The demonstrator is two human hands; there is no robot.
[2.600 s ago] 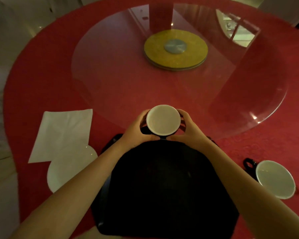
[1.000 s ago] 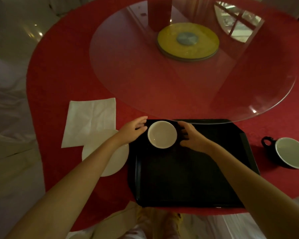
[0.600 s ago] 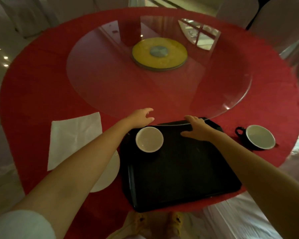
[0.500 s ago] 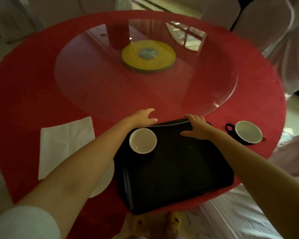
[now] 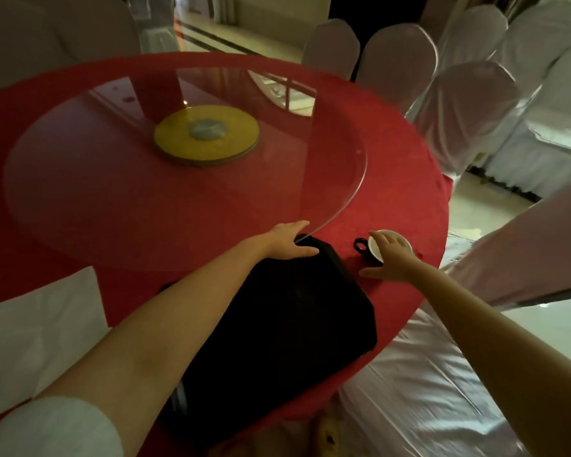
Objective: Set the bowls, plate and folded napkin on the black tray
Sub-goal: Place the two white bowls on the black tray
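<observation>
At far left the folded napkin (image 5: 37, 328) lies on the red worktop (image 5: 393, 153), off the black tray (image 5: 287, 324); no plate shows in this view. The left forearm crosses the tray and hides much of it, so I cannot tell what sits there; the left hand (image 5: 285, 240) lies flat and loosely spread on the tray's far edge, holding nothing. Right of the tray, the right hand (image 5: 388, 258) spreads wide over the handled bowl (image 5: 389, 249), not yet closed on it. By this view, most of the setting looks left to do
</observation>
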